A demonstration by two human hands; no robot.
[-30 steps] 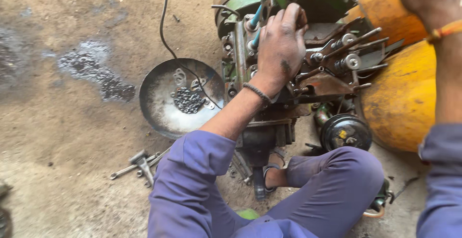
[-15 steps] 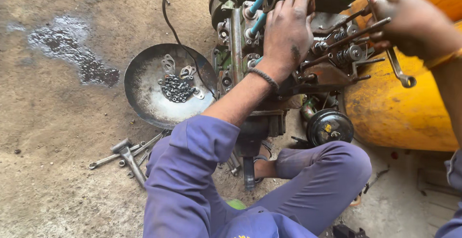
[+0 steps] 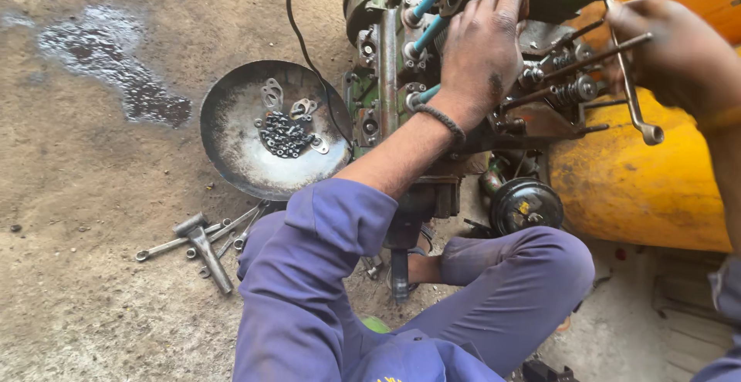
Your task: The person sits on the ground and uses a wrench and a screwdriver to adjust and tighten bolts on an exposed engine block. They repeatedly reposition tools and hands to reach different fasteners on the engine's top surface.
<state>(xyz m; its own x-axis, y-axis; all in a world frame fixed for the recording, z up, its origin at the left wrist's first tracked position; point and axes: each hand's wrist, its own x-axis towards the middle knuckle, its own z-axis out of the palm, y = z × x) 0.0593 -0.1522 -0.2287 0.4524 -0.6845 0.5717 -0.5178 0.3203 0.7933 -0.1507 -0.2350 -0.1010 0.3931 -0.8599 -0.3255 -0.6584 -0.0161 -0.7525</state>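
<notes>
While left hand covers engine, right hand blurred, wrench gripped.

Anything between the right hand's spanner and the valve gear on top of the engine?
Nothing visible. The right hand holds the spanner directly over the rods and springs on the engine. The left hand rests on the engine further left, beside that area, not across it.

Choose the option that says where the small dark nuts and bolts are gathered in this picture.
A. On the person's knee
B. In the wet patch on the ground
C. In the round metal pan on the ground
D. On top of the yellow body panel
C: the nuts and bolts lie heaped in the round metal pan, left of the engine.
</notes>
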